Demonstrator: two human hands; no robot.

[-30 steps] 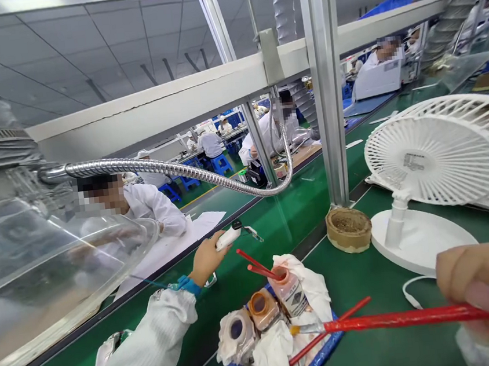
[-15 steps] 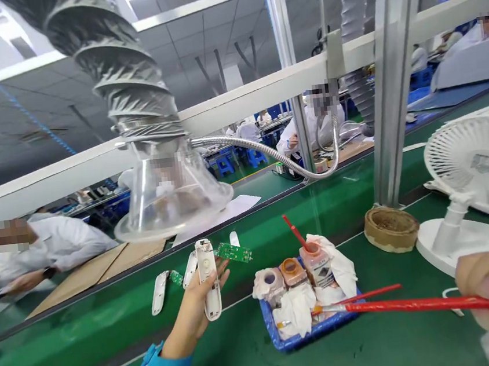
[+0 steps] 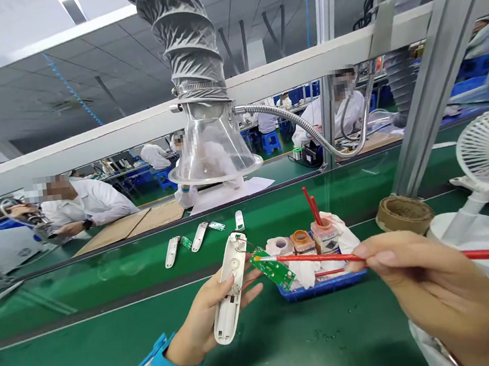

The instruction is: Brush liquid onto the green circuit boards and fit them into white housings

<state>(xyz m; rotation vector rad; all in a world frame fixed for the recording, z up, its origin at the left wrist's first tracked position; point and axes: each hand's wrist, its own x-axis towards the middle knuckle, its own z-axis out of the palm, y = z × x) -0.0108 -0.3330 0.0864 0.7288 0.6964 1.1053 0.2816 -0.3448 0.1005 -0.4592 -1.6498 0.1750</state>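
Left fingers (image 3: 250,290) curl under white shell (image 3: 232,289), gripping it; right fingers (image 3: 376,248) pinch red brush (image 3: 318,258), tip on green board (image 3: 272,270), wired, outside shell.

My left hand (image 3: 206,321) cradles a white plastic casing (image 3: 232,289), a green circuit board (image 3: 273,270) wired to it; my right hand (image 3: 430,286) pinches a red-handled brush (image 3: 317,257), tip just beside the board.

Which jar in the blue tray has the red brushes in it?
The tall labelled bottle at the right end of the blue tray: two red handles rise from it, none from the orange-rimmed jar or white-wrapped jar.
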